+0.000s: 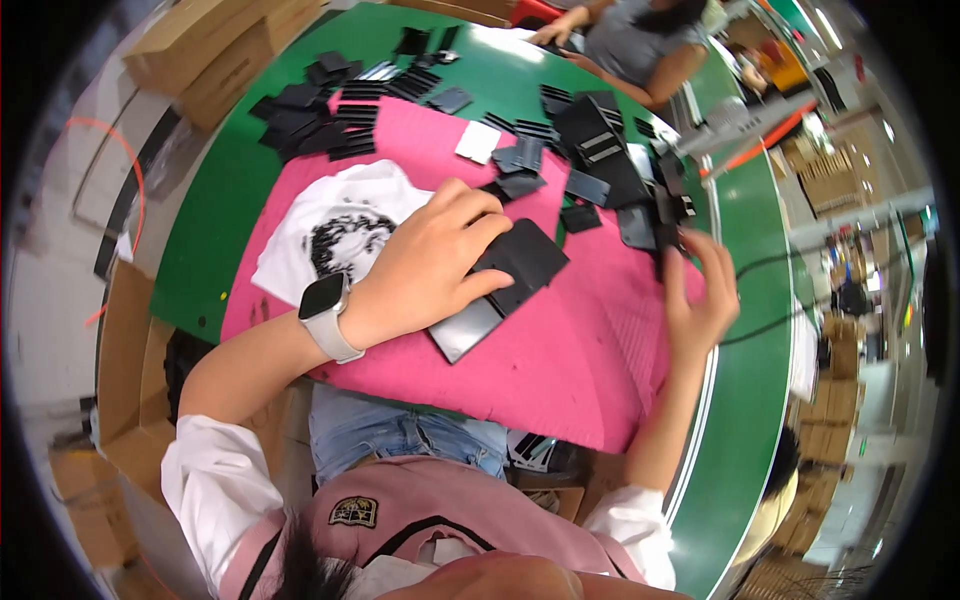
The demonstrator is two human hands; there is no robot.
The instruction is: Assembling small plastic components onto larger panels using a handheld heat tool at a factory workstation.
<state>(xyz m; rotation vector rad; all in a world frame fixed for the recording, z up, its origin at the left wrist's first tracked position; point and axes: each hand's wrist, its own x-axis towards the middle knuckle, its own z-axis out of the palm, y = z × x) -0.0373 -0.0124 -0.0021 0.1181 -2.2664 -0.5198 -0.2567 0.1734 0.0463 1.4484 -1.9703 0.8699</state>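
My left hand [435, 260], with a white watch on the wrist, presses down on a black folded wallet-like piece [525, 262] that lies on a grey flat card [462, 330] on the pink mat [560, 370]. My right hand [700, 290] reaches to the right edge of the mat, its fingers at a small black piece [668, 240] among the pile there; whether they grip it is unclear. A white cloth with a dark print [335, 230] lies just left of my left hand.
Many black flat pieces [320, 115] are strewn over the green table [225, 210] and the far part of the mat, with a taller heap [605, 150] at the back right. Another person [640, 45] works at the far end. Cardboard boxes [215, 50] stand on the left.
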